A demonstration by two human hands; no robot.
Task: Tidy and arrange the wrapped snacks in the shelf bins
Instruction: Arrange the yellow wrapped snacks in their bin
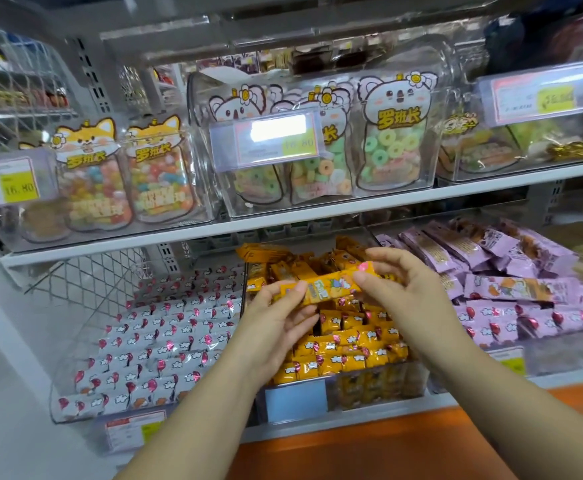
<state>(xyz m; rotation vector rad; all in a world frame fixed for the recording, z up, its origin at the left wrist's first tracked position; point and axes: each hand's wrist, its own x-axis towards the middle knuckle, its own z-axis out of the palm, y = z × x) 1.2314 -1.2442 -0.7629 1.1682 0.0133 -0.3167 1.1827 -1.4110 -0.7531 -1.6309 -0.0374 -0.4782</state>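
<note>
Two hands pinch one yellow bar [324, 287], fingers curled on its ends: left hand [276, 320] at its 8 o'clock end, right hand [401, 289] at 2 o'clock. Long axis runs 8-to-2, approx. over the middle bin [369, 386], w/ matching packs [345, 341] at 6 o'clock.

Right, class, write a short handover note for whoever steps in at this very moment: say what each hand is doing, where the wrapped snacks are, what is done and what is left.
Left hand: pinches the left end of one long orange wrapped snack bar.
Right hand: pinches its right end; the bar is held above the middle clear plastic bin.
Done: the white wrapped snacks in the left bin lie in neat rows, and the middle bin's front rows look tidy.
Left: place this bar, straighten the loose orange packs at the back, then probably the jumbled purple wrapped snacks in the right bin.
</note>
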